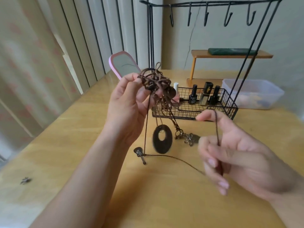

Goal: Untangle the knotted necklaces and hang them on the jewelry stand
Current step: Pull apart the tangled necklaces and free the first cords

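My left hand [126,104] is raised above the table and pinches a knotted bundle of brown cord necklaces [154,79]. From the bundle hang a dark oval ring pendant [162,140], a metal flower pendant [190,138] and a small guitar pendant [139,154]. One loose brown cord [172,158] runs from the guitar pendant to my right hand [233,155], whose curled fingers grip it; the cord also loops over that hand's raised forefinger. The black wire jewelry stand [212,4] with several bare hooks stands behind.
The stand's wire basket [230,104] holds nail polish bottles [193,94]. A clear plastic box [253,93] sits at the right, a pink-framed mirror [122,65] leans at the back left, and a small orange shelf [230,54] stands behind. A tiny metal charm [25,180] lies on the wooden table [74,145].
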`<state>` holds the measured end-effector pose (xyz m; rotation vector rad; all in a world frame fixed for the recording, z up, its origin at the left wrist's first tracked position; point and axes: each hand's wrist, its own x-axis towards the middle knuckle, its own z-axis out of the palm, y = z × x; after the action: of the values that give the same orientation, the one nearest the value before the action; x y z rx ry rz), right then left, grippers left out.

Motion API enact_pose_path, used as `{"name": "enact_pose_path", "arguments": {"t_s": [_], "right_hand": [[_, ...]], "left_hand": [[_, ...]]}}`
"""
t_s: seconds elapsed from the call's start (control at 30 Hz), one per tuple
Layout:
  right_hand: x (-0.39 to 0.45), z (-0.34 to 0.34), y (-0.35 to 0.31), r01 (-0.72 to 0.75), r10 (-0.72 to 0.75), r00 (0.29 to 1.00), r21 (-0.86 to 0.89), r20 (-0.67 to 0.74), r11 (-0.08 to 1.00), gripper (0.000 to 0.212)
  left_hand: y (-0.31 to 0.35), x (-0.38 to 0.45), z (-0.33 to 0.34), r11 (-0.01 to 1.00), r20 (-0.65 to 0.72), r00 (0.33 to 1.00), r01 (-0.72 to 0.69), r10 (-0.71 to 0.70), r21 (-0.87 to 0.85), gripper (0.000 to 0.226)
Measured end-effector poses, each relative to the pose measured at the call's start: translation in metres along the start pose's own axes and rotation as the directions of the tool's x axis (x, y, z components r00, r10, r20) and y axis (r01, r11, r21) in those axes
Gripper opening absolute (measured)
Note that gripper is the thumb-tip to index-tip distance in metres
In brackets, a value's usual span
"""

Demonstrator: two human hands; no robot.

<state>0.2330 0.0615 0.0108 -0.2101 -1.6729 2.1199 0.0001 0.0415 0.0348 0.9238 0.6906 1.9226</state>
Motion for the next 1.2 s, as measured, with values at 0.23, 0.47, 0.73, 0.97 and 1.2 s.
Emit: {"name": "enact_pose_path", "arguments": {"t_s": [0.23, 0.47, 0.73, 0.97, 1.2], "right_hand": [[0.008, -0.026, 0.007, -0.269, 0.17, 0.817, -0.104, -0.551, 0.957, 0.015], [0.011, -0.03, 0.005, 0.014, 0.006, 0.79, 0.028, -0.614, 1.0, 0.019], [-0.003, -0.038, -0.011, 0.262, -0.176, 0.914, 0.201, -0.365, 0.944, 0.031], [-0.008, -0.045, -0.021, 0.3, -0.171, 0.671, 0.054, -0.722, 0.952, 0.024], [-0.004, -0.054, -0.015, -0.259, 0.03, 0.57, -0.145, -0.821, 0.955, 0.024]], "left_hand": [[-0.001, -0.005, -0.004, 0.978, -0.015, 0.979, 0.203, -0.203, 0.056, 0.017], [-0.01, -0.013, -0.005, 0.786, 0.091, 0.823, 0.493, -0.56, 0.373, 0.008], [-0.022, -0.018, -0.006, 0.694, 0.105, 0.84, 0.362, -0.532, 0.622, 0.012], [-0.019, -0.014, -0.011, 0.822, 0.222, 0.839, 0.372, -0.496, 0.431, 0.007], [-0.03, -0.01, -0.014, 0.759, 0.297, 0.698, 0.596, -0.652, 0.263, 0.006]]}}
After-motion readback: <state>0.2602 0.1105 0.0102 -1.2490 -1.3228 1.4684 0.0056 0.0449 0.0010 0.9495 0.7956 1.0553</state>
